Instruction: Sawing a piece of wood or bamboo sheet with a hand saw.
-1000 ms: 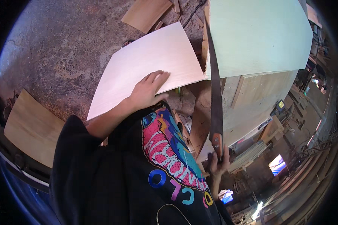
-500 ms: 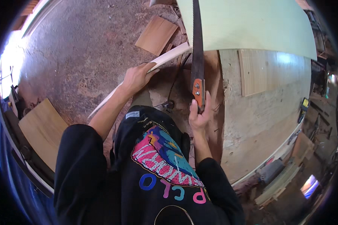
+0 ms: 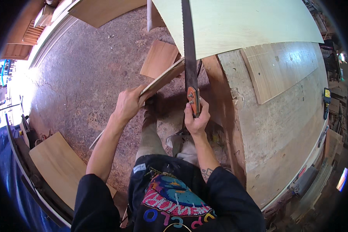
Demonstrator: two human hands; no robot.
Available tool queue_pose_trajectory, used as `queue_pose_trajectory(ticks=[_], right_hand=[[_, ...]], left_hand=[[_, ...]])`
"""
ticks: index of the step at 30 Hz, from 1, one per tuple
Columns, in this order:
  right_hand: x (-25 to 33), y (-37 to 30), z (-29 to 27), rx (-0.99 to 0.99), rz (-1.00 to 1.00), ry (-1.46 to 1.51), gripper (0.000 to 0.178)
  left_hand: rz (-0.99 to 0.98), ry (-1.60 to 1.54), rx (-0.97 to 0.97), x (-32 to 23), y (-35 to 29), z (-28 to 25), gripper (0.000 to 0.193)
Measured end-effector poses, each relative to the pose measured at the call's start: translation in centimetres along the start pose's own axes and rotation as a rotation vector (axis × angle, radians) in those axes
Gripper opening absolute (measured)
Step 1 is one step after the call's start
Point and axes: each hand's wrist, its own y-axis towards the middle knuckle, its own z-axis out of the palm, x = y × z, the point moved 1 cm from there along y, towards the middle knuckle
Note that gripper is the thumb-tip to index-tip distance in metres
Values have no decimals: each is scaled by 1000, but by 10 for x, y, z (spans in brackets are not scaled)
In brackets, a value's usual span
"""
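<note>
My right hand [image 3: 197, 117] is closed around the orange grip of a handsaw [image 3: 189, 54]. Its long dark blade points away from me and crosses the edge of a large pale plywood sheet [image 3: 239, 23]. In my left hand [image 3: 130, 102] is a narrow wooden strip [image 3: 163, 79], tilted so that its brown face shows. The strip's far end meets the saw blade near the sheet's corner; whether it is still joined to the sheet I cannot tell. Behind my left forearm, the thin tail of the strip shows.
Under the pale sheet stands a worn wooden bench [image 3: 282, 127] bearing a brown board [image 3: 282, 65]. On the floor lie a small panel [image 3: 159, 58] and a larger panel [image 3: 60, 166]. A yellow-and-black tool [image 3: 326, 102] rests at the bench's right edge, with scrap wood beyond.
The strip has turned in my left hand, from its pale side to its brown face. Both hands and the saw have shifted slightly left in view, and the whole view has swung.
</note>
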Motion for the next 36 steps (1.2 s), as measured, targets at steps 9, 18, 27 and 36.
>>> queue_pose_trajectory(ticks=[9, 18, 27, 36], right_hand=[[-30, 0, 9, -68, -212, -182, 40], [-22, -40, -21, 39, -31, -174, 34], [-83, -52, -38, 32, -149, -291, 31], [53, -58, -76, 185, 298, -140, 37]], left_hand=[[92, 63, 30, 13, 4, -1, 17], [127, 117, 35, 18, 14, -11, 17], [129, 126, 95, 11, 29, -26, 16], [284, 168, 275, 16, 48, -66, 17]])
